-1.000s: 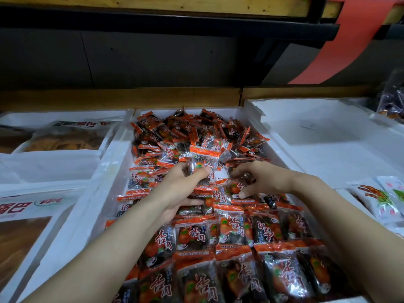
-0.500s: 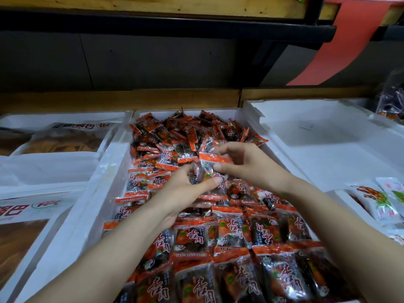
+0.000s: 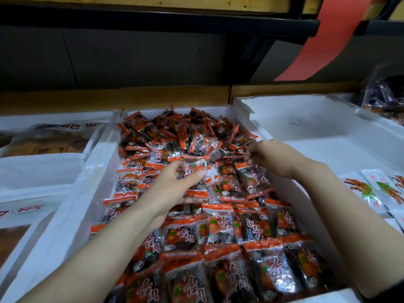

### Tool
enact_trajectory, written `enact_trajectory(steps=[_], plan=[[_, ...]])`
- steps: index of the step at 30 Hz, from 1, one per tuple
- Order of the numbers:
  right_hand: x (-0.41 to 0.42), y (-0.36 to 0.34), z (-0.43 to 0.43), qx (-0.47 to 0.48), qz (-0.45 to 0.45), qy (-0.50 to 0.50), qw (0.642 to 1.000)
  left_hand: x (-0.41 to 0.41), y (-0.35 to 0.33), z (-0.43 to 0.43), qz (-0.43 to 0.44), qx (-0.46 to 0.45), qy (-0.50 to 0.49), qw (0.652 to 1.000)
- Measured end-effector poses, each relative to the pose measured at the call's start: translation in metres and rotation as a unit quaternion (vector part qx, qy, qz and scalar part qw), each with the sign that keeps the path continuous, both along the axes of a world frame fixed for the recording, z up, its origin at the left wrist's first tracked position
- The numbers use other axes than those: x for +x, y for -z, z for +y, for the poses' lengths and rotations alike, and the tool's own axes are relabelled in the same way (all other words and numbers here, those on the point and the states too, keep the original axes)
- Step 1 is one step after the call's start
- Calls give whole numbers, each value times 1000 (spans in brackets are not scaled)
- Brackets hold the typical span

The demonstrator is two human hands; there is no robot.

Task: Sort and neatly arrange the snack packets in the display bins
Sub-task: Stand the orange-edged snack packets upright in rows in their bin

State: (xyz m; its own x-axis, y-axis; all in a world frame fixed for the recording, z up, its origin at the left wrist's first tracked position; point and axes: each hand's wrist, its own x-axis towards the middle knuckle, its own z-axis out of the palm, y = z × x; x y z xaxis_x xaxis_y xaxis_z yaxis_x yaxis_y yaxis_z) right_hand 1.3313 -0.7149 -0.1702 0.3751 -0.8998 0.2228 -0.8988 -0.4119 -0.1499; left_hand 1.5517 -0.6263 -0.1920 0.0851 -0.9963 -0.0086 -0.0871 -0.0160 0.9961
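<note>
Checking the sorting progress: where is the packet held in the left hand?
Head view, centre: the left hand holds the packet above the middle bin, between the loose heap behind and the tidy rows nearer the person.

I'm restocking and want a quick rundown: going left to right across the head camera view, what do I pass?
A large bag of brown snacks → white wall of the middle bin → left hand holding a packet → right hand → white packets with green print.

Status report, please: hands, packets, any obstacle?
Left hand grips one packet. Right hand pinches second packet by top edge. Front rows neat, back pile loose. Nothing blocking.
</note>
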Motion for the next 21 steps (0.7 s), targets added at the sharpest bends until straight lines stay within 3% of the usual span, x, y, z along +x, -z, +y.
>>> enact_trajectory(steps=[9, 14, 21], plan=[[3, 6, 4, 1, 112, 55, 992, 1, 0, 2, -11, 9, 8, 1000], [4, 12, 2, 31, 96, 57, 993, 0, -1, 2, -15, 11, 10, 1000], [4, 14, 1, 2, 74, 66, 995, -1, -2, 3, -3, 25, 9, 1000]])
